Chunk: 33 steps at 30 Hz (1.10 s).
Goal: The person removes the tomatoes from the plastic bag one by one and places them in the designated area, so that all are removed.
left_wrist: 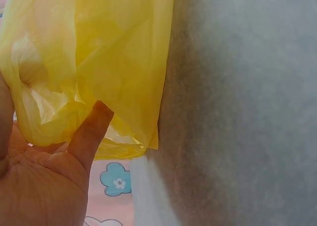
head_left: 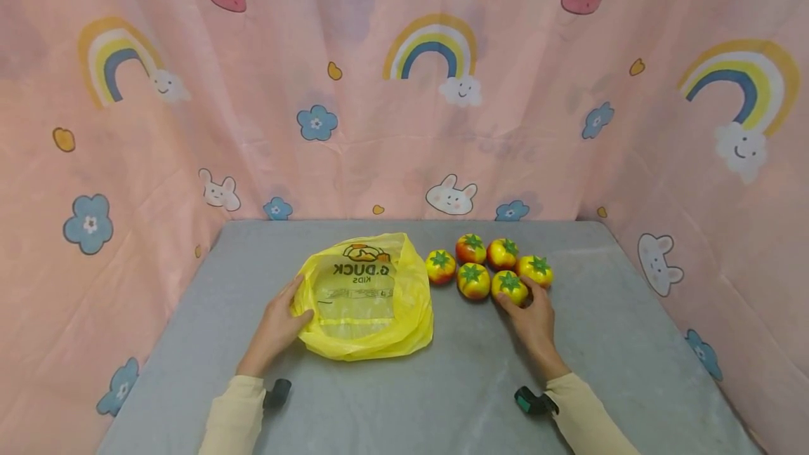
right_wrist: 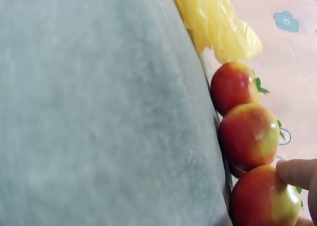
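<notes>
My left hand (head_left: 278, 323) holds the left side of a yellow plastic bag (head_left: 413, 307), whose wide mouth faces up toward me with printed lettering inside. In the left wrist view, the thumb (left_wrist: 91, 132) presses against the thin bag (left_wrist: 119, 52). On the right, my right hand (head_left: 536, 321) grips a red-and-yellow tomato (head_left: 509, 288) with a green star-shaped top, thumb on its left and fingers at its far right side. The right wrist view shows this tomato (right_wrist: 262, 198) resting low, with the thumb (right_wrist: 297, 172) against it.
Several similar tomatoes (head_left: 473, 281) stand close together beside the bag's right side. The grey tabletop (head_left: 392, 406) extends around everything. A pink patterned curtain (head_left: 392, 139) hangs behind and along both sides. Dark wrist devices (head_left: 534, 401) sit at both sleeves.
</notes>
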{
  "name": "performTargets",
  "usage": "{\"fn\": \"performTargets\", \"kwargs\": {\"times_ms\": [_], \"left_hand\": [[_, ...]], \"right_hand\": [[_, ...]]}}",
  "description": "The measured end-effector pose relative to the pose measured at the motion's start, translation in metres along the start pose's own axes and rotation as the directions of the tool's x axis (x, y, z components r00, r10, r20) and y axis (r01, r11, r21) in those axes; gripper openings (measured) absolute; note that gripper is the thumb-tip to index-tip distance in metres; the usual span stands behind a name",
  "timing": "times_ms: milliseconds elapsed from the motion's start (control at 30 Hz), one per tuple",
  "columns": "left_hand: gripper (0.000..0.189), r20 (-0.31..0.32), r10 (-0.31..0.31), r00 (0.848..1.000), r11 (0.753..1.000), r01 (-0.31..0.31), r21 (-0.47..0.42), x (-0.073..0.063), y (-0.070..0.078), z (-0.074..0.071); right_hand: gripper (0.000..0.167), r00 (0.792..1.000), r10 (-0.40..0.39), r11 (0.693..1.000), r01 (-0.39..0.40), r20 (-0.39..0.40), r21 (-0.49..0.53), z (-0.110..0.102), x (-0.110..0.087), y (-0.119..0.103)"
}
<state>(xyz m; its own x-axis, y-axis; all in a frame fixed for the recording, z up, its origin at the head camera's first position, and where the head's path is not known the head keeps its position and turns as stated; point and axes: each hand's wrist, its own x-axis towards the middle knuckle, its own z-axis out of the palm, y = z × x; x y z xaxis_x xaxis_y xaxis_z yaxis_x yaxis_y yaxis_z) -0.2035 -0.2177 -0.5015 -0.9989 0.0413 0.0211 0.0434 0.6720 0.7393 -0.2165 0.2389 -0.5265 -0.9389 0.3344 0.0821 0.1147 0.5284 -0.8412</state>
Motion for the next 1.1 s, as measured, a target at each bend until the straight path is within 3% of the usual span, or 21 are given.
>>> {"fn": "performTargets", "kwargs": {"times_ms": [333,533,767,967,1100], "left_hand": [[0.076,-0.007,-0.004,1.0,1.0,0.004,-0.002,0.001,-0.001,0.001],[0.076,-0.007,-0.005,1.0,1.0,0.005,-0.007,0.001,-0.001,0.001],[0.072,-0.018,0.005,1.0,1.0,-0.005,0.005,0.0,-0.001,0.001],[0.066,-0.059,0.037,0.998,0.999,-0.035,0.027,-0.002,-0.003,0.003],[0.062,-0.111,0.091,0.99,0.995,-0.087,0.037,-0.005,-0.003,0.004]], "right_hand": [[0.068,1.0,-0.013,1.0,0.013,-0.006,-0.001,-0.003,0.0,-0.002],[0.064,0.999,-0.012,1.0,0.012,-0.05,0.0,-0.007,0.0,-0.008],[0.059,0.987,-0.096,0.995,0.1,-0.126,0.027,-0.013,-0.002,-0.023],[0.057,0.984,-0.153,0.982,0.162,-0.089,0.099,-0.011,-0.005,-0.037],[0.057,0.978,-0.21,0.975,0.21,-0.009,0.07,-0.008,-0.007,-0.041]]}}
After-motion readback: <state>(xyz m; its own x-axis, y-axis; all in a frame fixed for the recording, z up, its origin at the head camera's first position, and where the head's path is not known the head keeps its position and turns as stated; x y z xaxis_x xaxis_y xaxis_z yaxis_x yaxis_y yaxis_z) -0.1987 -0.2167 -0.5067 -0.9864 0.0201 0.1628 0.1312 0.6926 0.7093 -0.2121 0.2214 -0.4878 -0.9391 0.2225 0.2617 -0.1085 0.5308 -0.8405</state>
